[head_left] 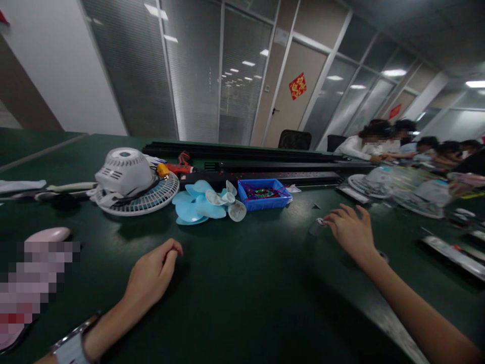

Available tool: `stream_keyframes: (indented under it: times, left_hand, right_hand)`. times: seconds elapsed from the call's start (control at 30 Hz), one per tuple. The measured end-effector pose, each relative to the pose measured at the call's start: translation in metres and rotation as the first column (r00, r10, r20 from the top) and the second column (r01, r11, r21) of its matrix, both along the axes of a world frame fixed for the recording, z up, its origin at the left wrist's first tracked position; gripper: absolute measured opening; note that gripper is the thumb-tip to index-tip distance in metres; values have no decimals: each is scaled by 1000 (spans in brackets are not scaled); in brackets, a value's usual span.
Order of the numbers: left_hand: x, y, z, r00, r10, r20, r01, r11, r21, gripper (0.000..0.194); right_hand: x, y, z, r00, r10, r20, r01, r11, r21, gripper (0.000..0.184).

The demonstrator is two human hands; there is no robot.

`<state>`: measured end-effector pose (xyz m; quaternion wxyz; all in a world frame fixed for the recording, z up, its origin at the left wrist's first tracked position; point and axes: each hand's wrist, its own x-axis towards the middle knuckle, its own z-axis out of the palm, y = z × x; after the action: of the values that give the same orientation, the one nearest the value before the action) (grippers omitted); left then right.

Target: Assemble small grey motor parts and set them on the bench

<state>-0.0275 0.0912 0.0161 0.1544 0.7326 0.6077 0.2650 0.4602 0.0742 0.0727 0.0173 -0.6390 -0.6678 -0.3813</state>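
My right hand (350, 230) reaches over the green table, thumb and forefinger pinched at the top of a small grey cylinder (317, 227), the other fingers raised. The cylinder's exact kind is too blurred to make out. My left hand (153, 270) rests near the table surface with its fingers curled in, and nothing shows in it. Beyond it lie light-blue fan blades (199, 203) with clear, cup-like plastic pieces (228, 198). A blue tray (267, 202) of wires and small parts stands behind, between both hands.
At the back left, a white fan housing (125, 172) sits on a round grille (161, 198). Behind it are a red power drill (182, 164) and long black rails (280, 167). A pink object (47, 235) lies left; more fan parts (379, 179) and seated people are right.
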Motion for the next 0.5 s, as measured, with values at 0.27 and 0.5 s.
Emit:
stream_keyframes:
  times: [0.27,0.5]
  left_hand:
    - [0,1,-1,1000,-5,-4,5,1000,-3,33]
    - [-2,2,-5,1000,-14,-2,14,1000,6,32]
  right_hand:
    - [1,3,-1,997,-9,-78,5,998,-58,23]
    - [12,10,-5,991,-2,-134,-17,990,-140,25]
